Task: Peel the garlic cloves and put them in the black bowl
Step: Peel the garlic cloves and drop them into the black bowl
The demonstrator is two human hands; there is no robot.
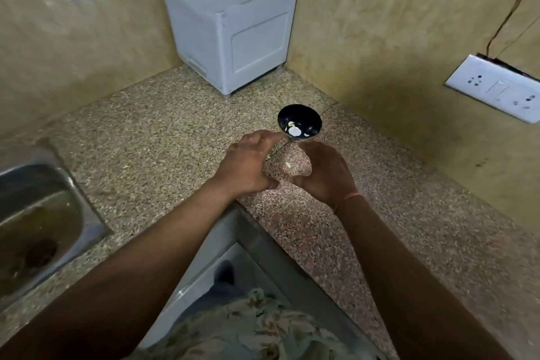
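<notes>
Past the patterned shirt (257, 327), both hands sit close together on the speckled counter (163, 137). The left hand (248, 164) arches, its index finger stretched to the near rim of the black bowl (313, 114), with nothing seen pinched. The right hand (324, 175) is cupped and its fingertips are hidden, so I cannot tell what they hold. Peeled garlic cloves (293, 131) lie in the bowl, and a pale sliver (289, 165) lies between the hands. It is probably best to pinch the sliver lightly and steady the bowl before dropping anything in.

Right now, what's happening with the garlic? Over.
Left hand, right hand close together, grips unclear. White garlic pieces in black bowl. White scrap on counter between hands.
</notes>
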